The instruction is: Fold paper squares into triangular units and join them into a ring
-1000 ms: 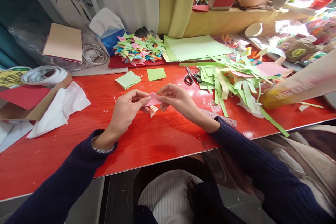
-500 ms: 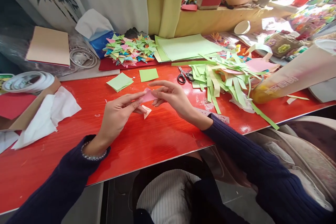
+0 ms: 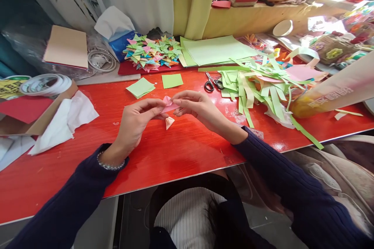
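A piece of pink paper (image 3: pixel 169 106), partly folded, is held up over the red table between my two hands. My left hand (image 3: pixel 136 122) pinches its left side between thumb and fingers. On the other side, my right hand (image 3: pixel 201 111) grips the right edge with thumb and forefinger. Just below the fingers, a small folded peach paper piece (image 3: pixel 169 123) rests on the table. Beyond my hands lie a stack of pale green paper squares (image 3: pixel 140 88) and a brighter green square (image 3: pixel 172 81). Fingers cover part of the pink paper.
Black-handled scissors (image 3: pixel 213 82) lie beside a heap of green paper strips (image 3: pixel 263 81). Folded paper pieces (image 3: pixel 153 52) are piled at the back, near large green sheets (image 3: pixel 217 51). A tall cup (image 3: pixel 336 89) leans at right; a cardboard box (image 3: pixel 49 111) stands left.
The pink paper now shows a raised fold near its top, and my right fingers have closed in on its edge. The whole view has shifted, so things appear farther right.
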`<state>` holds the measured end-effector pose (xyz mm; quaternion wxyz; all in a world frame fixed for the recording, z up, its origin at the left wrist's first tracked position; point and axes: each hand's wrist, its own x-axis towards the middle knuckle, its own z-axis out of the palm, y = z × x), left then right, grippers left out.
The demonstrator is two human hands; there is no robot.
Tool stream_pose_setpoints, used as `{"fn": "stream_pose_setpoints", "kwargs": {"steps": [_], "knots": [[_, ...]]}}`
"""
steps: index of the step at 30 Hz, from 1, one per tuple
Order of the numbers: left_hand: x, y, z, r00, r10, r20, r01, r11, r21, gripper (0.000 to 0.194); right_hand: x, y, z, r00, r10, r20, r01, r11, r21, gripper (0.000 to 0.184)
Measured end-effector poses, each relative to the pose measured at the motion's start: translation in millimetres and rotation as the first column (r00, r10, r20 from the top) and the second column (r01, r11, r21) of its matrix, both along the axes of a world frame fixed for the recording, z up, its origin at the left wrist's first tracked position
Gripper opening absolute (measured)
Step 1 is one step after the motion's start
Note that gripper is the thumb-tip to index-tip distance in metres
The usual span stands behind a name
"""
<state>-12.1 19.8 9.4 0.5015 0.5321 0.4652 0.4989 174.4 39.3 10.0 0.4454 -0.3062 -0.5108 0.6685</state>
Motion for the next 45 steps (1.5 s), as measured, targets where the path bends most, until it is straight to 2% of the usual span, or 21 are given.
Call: {"fn": "stream_pose_setpoints", "kwargs": {"steps": [3,12,15,19,24,28,35,42,45], "knots": [[-0.2,-1.1,0.7,0.997,0.006,-0.076,-0.004,1.000,0.020,0.011,0.4,0.2,-1.6,1.000,0.018,-0.006,-0.019,0.999,-0.042,0.023],[-0.5,-4.8,0.5,0.983,-0.018,-0.183,0.033,0.996,0.081,0.007,-1.6,-1.2,-5.5,1.000,-0.001,0.020,0.003,0.994,-0.112,0.027],[-0.1,-6.4,2.2,0.975,-0.034,-0.218,0.057,0.993,0.104,0.007,-2.6,-2.1,-3.3,0.996,-0.022,0.083,0.030,0.995,-0.096,0.033],[0.3,-8.5,5.2,0.968,-0.031,-0.251,0.060,0.992,0.107,0.007,-3.3,-3.7,-0.2,0.990,-0.042,0.132,0.044,0.999,-0.012,0.032],[1.0,-10.9,7.6,0.971,-0.085,-0.223,0.108,0.990,0.094,0.011,-3.9,-4.8,0.7,0.987,-0.047,0.157,0.038,0.998,0.059,0.028],[4.6,-10.4,6.1,0.978,-0.043,-0.205,0.053,0.998,0.044,0.012,-4.6,-5.0,0.0,0.984,-0.063,0.166,0.048,0.994,0.094,0.027],[7.3,-6.5,1.0,0.997,-0.053,-0.051,0.053,0.999,-0.003,0.017,-4.3,-4.3,-3.7,0.978,-0.088,0.188,0.058,0.985,0.161,0.028],[6.9,-7.0,0.6,0.993,-0.047,-0.111,0.052,0.998,0.041,0.012,-5.5,-5.7,-3.1,0.973,-0.081,0.216,0.043,0.983,0.176,0.027],[7.3,-6.8,0.8,0.991,-0.027,-0.133,0.034,0.998,0.049,0.013,-6.0,-6.8,-2.5,0.975,-0.094,0.201,0.059,0.983,0.172,0.037]]}}
